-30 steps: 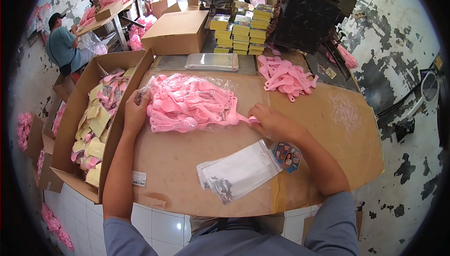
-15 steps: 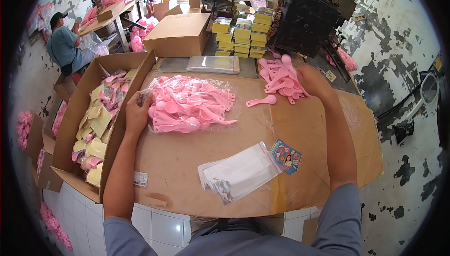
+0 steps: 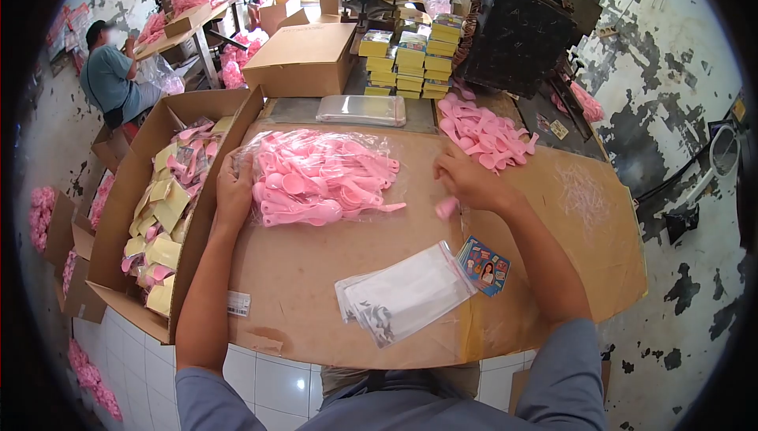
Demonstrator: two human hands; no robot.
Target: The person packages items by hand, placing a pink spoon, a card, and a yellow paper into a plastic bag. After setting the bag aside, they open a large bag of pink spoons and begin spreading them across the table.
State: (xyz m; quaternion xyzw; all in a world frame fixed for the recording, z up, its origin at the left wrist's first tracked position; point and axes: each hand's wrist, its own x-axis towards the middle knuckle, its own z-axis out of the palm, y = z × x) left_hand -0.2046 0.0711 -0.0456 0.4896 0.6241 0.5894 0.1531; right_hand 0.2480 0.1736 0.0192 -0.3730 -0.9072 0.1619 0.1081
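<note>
My left hand closes on the left edge of a clear bag of pink spoons lying on the cardboard-covered table. In front of the loose pile of pink spoons, my right hand has curled fingers, with a pink spoon end showing just below them; most of that spoon is hidden. Nearer my body, clear plastic sleeves lie fanned out, and a small stack of blue printed cards touches their right end.
An open carton of packed spoons and cards stands at left. Behind are a closed box, stacks of yellow-edged cards, a packet of sleeves and a black machine. A co-worker sits far left.
My right hand has moved left and nearer, from the pile's right side to its front. The loose pile has spread to the right, and the single spoon beside it has left its place.
</note>
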